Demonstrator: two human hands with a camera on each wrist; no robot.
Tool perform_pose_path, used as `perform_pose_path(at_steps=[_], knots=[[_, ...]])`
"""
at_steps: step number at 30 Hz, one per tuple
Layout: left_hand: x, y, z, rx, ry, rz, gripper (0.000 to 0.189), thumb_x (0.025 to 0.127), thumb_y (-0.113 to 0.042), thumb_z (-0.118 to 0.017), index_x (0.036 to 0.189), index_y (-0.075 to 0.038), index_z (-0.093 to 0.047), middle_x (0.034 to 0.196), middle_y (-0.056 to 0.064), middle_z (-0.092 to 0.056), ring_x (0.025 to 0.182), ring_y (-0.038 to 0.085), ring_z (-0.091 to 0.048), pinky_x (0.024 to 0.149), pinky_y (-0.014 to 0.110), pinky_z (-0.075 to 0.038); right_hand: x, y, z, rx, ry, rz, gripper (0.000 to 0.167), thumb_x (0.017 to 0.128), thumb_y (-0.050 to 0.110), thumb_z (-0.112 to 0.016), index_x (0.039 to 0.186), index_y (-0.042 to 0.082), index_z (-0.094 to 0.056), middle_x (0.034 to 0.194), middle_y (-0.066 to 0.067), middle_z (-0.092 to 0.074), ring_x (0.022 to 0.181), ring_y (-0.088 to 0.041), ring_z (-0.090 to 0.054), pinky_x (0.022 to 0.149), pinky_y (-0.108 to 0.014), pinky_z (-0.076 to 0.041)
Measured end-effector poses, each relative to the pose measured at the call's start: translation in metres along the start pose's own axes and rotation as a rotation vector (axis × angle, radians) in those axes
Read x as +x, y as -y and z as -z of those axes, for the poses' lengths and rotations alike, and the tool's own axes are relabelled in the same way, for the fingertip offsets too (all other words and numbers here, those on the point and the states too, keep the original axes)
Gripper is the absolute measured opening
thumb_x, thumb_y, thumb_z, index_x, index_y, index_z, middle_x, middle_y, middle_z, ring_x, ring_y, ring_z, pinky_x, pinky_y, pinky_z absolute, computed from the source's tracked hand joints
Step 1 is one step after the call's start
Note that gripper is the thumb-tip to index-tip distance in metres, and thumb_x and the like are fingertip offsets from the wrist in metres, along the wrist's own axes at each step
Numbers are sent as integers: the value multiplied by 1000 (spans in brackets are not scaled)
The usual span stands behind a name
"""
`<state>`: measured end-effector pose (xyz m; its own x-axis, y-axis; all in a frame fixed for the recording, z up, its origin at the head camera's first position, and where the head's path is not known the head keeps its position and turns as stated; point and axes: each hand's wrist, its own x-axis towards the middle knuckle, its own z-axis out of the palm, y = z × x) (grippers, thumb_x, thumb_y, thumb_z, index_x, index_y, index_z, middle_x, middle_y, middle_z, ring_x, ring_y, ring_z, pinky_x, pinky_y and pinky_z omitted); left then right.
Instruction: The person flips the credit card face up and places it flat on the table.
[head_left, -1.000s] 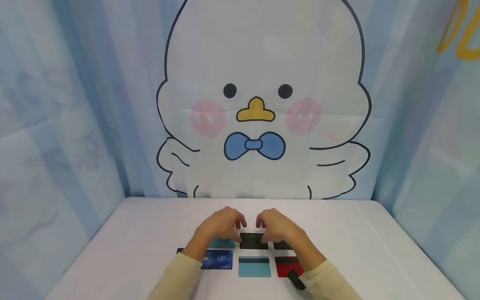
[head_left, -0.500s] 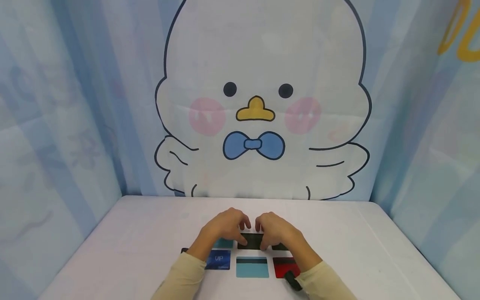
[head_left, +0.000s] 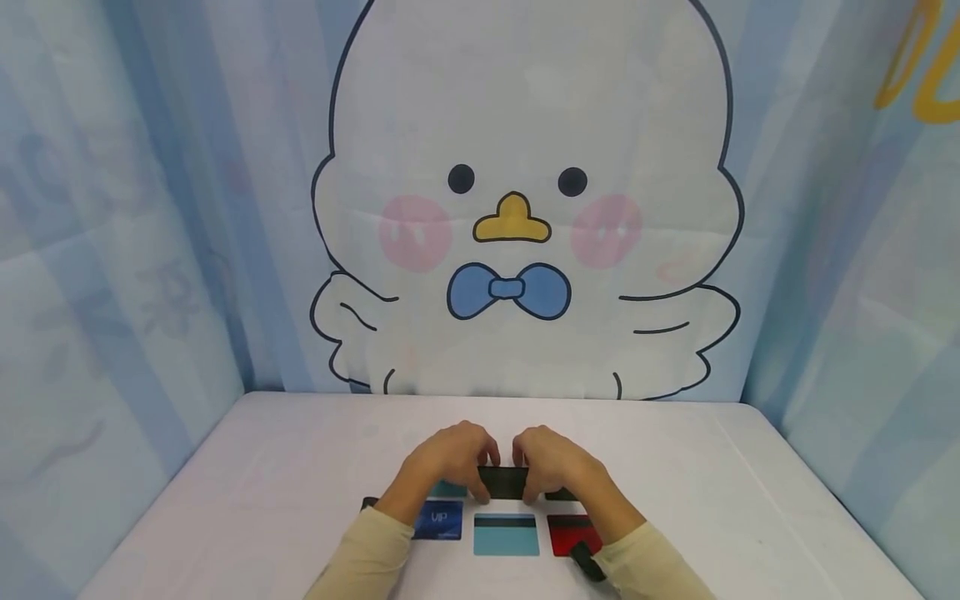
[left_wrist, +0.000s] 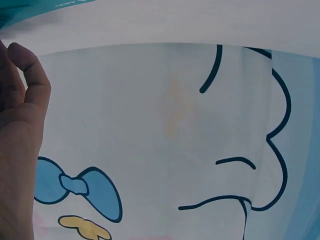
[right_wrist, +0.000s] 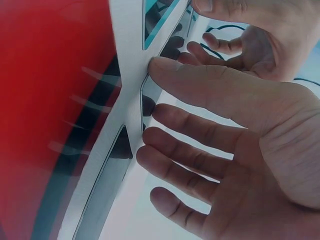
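Observation:
A black card (head_left: 504, 482) lies flat in the middle of the back row, between both hands. My left hand (head_left: 453, 454) arches over its left end, thumb tip at the near corner and fingers toward the far edge. At the right end, my right hand (head_left: 551, 458) mirrors this. In the right wrist view, the right hand (right_wrist: 215, 125) shows spread, loosely bent fingers, its thumb tip (right_wrist: 162, 65) right at the card's edge. Partly covered by the hands are a teal card (head_left: 450, 489) on the left and another dark card (head_left: 561, 494) on the right.
A front row holds a blue VIP card (head_left: 440, 520), a light blue card (head_left: 506, 540) with a dark stripe, and a red card (head_left: 568, 535). They lie on the white table (head_left: 300, 467). Behind hangs a curtain (head_left: 420, 350) with a cartoon bird.
Both hands stay over the black card. The left thumb has drawn back from over the card to its near corner; the right hand has shifted slightly. The cards keep their layout.

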<state>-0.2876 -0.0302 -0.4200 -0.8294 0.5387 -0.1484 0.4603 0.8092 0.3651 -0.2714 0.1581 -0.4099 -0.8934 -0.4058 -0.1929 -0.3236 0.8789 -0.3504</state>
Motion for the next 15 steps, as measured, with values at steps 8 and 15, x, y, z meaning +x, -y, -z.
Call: perform_pose_path(at_steps=[8,15], knots=[[1,-1,-1,27,-2,10,44,70,-26,-98,110,-21,-78,91,-7,-70,80,8,-60,84,32,-56,1,-1,1,21,6,10,39,70,9,-95,100,7,-70,87,-1,-64,80,-18,-59,83,-42,-59],[1,-1,-3,24,1,27,42,71,-26,-98,108,-23,-78,90,-8,-69,80,9,-60,84,33,-56,1,-3,0,24,13,19,38,70,10,-95,98,8,-69,86,-1,-63,79,-18,-58,81,-41,-59]])
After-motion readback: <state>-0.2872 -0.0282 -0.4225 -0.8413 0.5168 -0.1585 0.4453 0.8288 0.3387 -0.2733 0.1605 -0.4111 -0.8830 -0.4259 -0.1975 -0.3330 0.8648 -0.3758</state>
